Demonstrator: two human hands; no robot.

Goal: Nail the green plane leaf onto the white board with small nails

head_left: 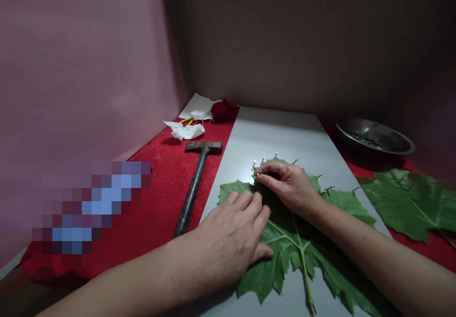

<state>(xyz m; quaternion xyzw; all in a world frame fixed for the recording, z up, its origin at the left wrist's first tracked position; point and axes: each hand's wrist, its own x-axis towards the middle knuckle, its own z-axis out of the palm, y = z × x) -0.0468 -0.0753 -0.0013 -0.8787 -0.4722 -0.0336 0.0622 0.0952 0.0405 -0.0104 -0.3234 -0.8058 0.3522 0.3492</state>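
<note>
A large green leaf (281, 255) lies on the pale grey board (265, 134), its stalk toward me. My left hand (238, 227) rests flat on the leaf's left part, fingers stretched out. Just beyond it, my right hand (285, 184) pinches a small nail (257, 175) between thumb and forefinger at the leaf's upper left edge. Several nails stand along the far edge of the leaf, among them one nail (276, 155) at the top and another nail (295, 161) to its right. Part of the leaf is hidden under my hands and right forearm.
On the red cloth (160, 184) to the left lies a hammer (194, 189). Behind it are crumpled white paper (185, 130) and a dark red ball of yarn (221, 111). A metal bowl (375, 136) of nails and another leaf (416, 203) are on the right.
</note>
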